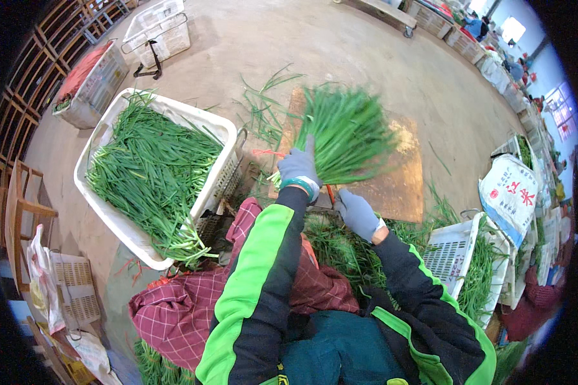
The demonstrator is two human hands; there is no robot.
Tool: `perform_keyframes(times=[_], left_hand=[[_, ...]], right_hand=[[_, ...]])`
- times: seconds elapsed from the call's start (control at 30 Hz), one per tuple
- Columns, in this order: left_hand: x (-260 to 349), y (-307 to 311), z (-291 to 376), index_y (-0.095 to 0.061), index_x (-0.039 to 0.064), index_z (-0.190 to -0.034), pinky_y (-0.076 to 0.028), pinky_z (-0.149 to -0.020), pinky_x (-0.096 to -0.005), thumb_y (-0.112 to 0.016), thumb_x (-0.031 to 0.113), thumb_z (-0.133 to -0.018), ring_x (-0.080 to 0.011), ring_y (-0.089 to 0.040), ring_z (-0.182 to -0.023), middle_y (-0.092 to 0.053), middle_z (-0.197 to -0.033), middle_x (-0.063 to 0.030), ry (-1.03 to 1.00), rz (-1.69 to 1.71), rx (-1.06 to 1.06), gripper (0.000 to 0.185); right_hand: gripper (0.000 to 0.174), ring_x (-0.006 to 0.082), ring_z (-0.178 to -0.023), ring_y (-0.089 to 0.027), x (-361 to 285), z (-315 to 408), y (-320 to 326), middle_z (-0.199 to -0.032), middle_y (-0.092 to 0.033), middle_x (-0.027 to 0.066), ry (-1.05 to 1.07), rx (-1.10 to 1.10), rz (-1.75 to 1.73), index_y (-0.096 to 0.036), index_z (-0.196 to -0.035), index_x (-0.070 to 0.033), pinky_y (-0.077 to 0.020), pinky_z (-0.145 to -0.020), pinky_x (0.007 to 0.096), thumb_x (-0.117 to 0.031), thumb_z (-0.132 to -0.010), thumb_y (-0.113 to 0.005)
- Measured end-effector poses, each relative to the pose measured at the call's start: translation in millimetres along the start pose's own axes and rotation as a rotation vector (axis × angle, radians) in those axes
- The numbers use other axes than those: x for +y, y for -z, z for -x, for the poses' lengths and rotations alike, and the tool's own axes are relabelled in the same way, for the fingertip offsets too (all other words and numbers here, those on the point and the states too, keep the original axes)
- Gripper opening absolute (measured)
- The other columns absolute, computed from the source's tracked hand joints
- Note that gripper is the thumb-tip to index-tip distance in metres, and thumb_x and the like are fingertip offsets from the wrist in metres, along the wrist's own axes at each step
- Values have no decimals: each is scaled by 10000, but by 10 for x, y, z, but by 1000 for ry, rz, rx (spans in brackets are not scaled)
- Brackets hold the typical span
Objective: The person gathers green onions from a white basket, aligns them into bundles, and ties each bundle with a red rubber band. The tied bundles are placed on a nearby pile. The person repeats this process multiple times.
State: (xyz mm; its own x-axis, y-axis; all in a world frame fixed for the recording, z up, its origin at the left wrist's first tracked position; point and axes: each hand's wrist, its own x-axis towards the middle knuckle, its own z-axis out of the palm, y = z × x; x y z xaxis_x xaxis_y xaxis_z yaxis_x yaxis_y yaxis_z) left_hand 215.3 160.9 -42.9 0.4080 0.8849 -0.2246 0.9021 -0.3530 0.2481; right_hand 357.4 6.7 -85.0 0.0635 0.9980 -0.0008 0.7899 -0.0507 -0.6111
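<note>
A thick bundle of long green leafy stalks, like garlic chives, [349,130] lies over a worn wooden board [404,192], its leaf ends blurred. My left hand [299,166], in a grey glove with a green bangle at the wrist, grips the bundle near its stem end. A red tie [267,152] shows beside that hand. Just right of and below it, my right hand [358,211], also gloved, has its fingers closed on a thin red strip [331,195]. Left of the board, a white plastic crate [229,127] holds many loose stalks.
Cut leaves [337,245] lie below the board, and loose leaves [262,113] on the floor beyond it. White crates with greens [450,252] and a printed sack [508,192] stand at right. A wooden chair [24,211] is at far left. People work at far right.
</note>
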Motion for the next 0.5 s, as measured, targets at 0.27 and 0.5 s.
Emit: perform_keyframes(times=[0.27,0.5], left_hand=[[-95,-88,134,-110,138,-1594,-537,-790,-449,-869,402,-644,-339,-673,-973,-602,-1142,-202,-136,11,15,1244],[-128,-229,81,-147,37,-1564,-557,-803,-470,-875,486,-595,-380,-687,-937,-625,-1095,-237,-128,17,82,1292]], right_hand=[[257,99,-628,-620,-39,272,177,-811,-707,76,-303,-207,-274,-646,-1153,23,-488,-565,258,-96,-926,-623],[252,352,-751,-684,-89,357,241,-822,-698,202,-263,-108,-144,-706,-955,8,-521,-682,419,-228,-924,-623]])
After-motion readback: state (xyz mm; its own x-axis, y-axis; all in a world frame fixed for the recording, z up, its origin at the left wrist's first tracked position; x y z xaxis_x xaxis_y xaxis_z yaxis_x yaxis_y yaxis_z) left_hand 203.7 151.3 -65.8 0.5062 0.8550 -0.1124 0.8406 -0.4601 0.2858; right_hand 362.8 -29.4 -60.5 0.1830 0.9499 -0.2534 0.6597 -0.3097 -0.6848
